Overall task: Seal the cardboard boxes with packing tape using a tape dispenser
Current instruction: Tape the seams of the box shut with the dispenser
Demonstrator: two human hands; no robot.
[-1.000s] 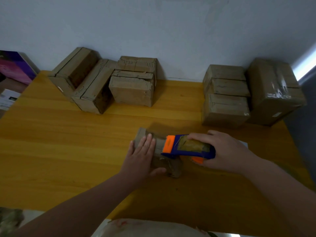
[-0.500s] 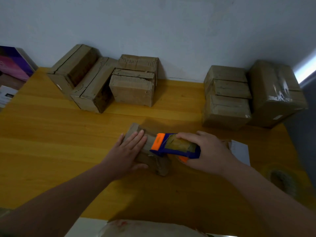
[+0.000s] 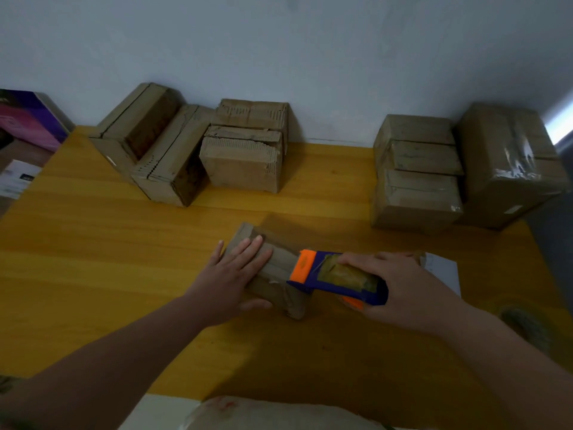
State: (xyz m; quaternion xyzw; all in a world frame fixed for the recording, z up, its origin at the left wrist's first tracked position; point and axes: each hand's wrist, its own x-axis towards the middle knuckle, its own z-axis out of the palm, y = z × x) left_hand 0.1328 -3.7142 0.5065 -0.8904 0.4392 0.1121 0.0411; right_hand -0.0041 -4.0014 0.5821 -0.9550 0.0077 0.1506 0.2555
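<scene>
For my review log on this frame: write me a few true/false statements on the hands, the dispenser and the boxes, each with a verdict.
1. The left hand lies flat on the small box, fingers straight. True.
2. The right hand grips the blue and orange tape dispenser. True.
3. The tape dispenser is held well clear of the small box. False: its orange end is on the top of the small box.
4. No box by the wall carries any tape. False: the large box at the far right is wrapped in glossy tape.
</scene>
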